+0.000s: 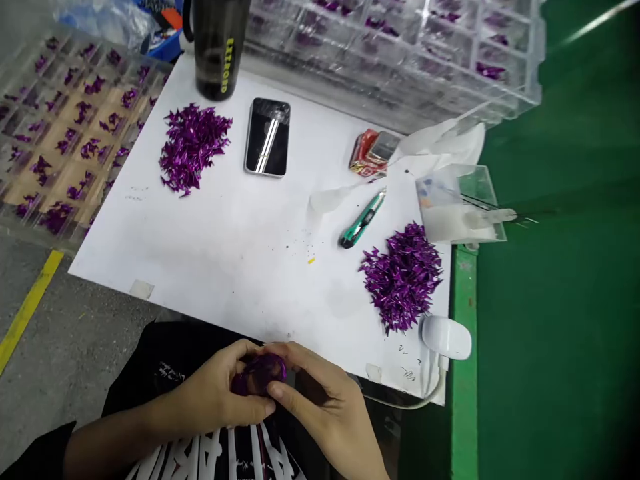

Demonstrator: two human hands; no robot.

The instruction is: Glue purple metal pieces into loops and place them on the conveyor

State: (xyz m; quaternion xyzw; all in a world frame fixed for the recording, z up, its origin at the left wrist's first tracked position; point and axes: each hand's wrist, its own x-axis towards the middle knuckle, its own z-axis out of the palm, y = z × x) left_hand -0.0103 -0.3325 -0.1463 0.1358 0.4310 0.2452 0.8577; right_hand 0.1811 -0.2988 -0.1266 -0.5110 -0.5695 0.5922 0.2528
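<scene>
Both hands meet below the table's front edge, over the lap. A shiny purple piece is between them. My left hand curls its fingers round the piece's left side. My right hand pinches its right side with thumb and index finger. On the white tabletop, one pile of small pointed purple pieces is at the upper left, another pile at the right. A green cutter knife lies just above the right pile.
A phone-like black device, a dark bottle, a red packet, a clear box and a white mouse are on the table. Compartment trays stand at the left and back.
</scene>
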